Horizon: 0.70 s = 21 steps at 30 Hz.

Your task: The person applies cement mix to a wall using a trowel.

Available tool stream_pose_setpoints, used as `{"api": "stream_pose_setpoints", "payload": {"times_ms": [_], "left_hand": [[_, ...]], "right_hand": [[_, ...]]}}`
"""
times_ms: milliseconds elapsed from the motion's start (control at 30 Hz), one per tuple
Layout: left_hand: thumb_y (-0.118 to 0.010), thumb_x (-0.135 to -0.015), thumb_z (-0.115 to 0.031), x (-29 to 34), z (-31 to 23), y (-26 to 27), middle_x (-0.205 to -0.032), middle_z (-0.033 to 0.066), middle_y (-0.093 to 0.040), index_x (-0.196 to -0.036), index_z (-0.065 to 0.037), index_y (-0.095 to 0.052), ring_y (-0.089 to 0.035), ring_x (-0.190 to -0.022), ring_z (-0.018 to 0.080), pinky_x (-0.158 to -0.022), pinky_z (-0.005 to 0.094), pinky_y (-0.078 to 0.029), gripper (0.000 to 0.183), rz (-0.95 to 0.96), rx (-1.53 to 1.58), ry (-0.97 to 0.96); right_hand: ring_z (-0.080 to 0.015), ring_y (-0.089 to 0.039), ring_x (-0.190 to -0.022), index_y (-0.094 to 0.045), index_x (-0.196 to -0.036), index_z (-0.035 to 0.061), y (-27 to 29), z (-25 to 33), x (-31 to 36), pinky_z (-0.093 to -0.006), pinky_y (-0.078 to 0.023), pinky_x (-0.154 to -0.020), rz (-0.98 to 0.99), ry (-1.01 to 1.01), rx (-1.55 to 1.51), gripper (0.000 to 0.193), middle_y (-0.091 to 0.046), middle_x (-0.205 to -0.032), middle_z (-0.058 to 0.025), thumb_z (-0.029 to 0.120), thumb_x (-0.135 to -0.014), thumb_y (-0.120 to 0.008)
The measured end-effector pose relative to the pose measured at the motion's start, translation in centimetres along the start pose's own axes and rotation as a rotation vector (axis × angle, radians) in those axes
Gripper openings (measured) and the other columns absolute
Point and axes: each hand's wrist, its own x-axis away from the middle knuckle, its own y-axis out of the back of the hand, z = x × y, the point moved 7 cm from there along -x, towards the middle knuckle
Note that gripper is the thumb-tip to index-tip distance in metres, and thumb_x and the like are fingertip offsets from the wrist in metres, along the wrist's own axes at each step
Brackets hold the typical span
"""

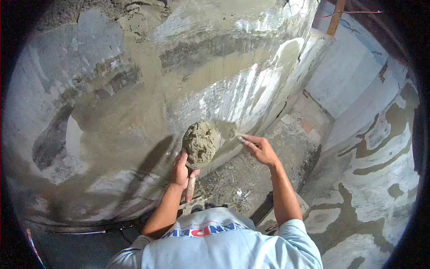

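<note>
My left hand is closed on a trowel with a wooden handle, which points back toward me. A rounded heap of wet grey mortar sits on its blade and hides most of it. My right hand pinches a small mortar-smeared spatula, its flat end just right of the heap, close to the wall. Whether that blade touches the wall I cannot tell. Ahead stands the curved wall, part coated in fresh mortar, part bare white and grey.
A second wall with patchy mortar rises on the right. Between the walls lies a dirt floor with rubble. A wooden post stands at the upper right. A dark panel is at the lower left.
</note>
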Motion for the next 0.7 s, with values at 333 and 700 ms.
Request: {"api": "stream_pose_setpoints", "payload": {"times_ms": [333,700], "left_hand": [[-0.048,-0.105,-0.045,-0.1,0.1,-0.2,-0.088,0.0042,-0.064,-0.115,-0.007,-0.058,-0.047,-0.050,0.0125,-0.044,0.0279,-0.036,0.040,0.026,0.019,0.016],[-0.048,-0.106,-0.043,-1.1,1.6,0.9,-0.095,0.0039,-0.064,-0.115,-0.008,-0.057,-0.057,-0.066,0.0141,-0.051,0.0296,-0.043,0.038,-0.132,-0.191,-0.134]], "right_hand": [[-0.0085,-0.052,-0.075,-0.063,-0.136,0.0096,0.7,1.8,-0.9,-0.0295,-0.047,-0.066,0.029,0.047,-0.004,0.036,-0.062,-0.085,0.0006,0.023,-0.103,-0.057],[-0.0041,-0.043,-0.059,-0.060,-0.142,0.0128,-10.4,1.4,4.3,-0.0227,-0.035,-0.051,-0.039,-0.245,-0.573,0.039,-0.051,-0.069,0.0048,0.025,-0.104,-0.057]]}}
